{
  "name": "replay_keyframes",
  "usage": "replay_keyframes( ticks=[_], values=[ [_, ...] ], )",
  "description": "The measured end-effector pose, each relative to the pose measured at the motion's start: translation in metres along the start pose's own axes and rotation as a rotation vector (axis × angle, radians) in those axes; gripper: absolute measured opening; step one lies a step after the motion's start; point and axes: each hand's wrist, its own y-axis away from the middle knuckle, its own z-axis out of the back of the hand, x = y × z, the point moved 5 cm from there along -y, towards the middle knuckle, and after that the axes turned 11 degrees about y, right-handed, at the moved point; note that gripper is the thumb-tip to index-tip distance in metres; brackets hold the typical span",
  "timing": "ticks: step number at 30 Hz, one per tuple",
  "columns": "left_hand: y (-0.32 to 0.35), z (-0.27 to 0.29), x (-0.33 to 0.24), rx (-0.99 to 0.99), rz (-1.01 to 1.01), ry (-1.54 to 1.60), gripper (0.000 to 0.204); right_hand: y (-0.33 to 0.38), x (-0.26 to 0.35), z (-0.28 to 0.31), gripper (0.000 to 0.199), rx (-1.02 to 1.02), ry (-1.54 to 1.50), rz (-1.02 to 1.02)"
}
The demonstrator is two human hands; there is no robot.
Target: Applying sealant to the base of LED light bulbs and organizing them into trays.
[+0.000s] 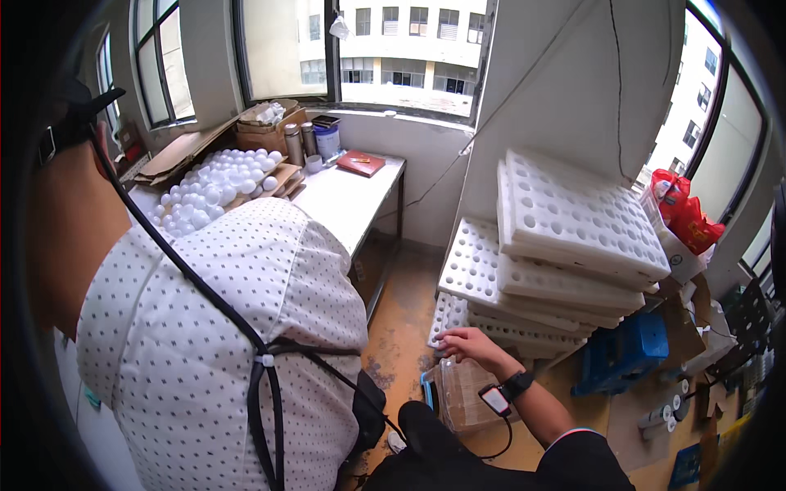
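My right hand (464, 344) reaches forward with its fingers loosely bent and slightly apart; I see nothing held in it. It hovers by the lower front corner of a stack of white foam trays (573, 204) with rows of round holes. A small white device is strapped to my wrist (495, 398), with a black cable running from it. Below the hand is a brown box (471, 397) with a shiny surface and a blue edge. My left hand is out of the picture.
A co-worker in a white patterned shirt (221, 327) fills the left side. Beyond stands a white table (340, 196) bearing many white bulbs (217, 186), flasks (294, 145) and a red-brown notebook (361, 164). To the right are a blue stool (626, 352) and red bags (688, 213).
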Motion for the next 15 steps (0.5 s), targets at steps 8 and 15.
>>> replay_keyframes(
  ticks=[8, 15],
  values=[
    [-0.019, -0.049, -0.051, 0.327, -0.303, 0.17, 0.028, -0.137, 0.072, -0.047, 0.029, 0.112, -0.211, 0.069],
    [-0.019, -0.08, -0.034, 0.626, -0.645, 0.32, 0.03, -0.3, 0.049, -0.096, 0.019, 0.238, -0.557, -0.052]
  ],
)
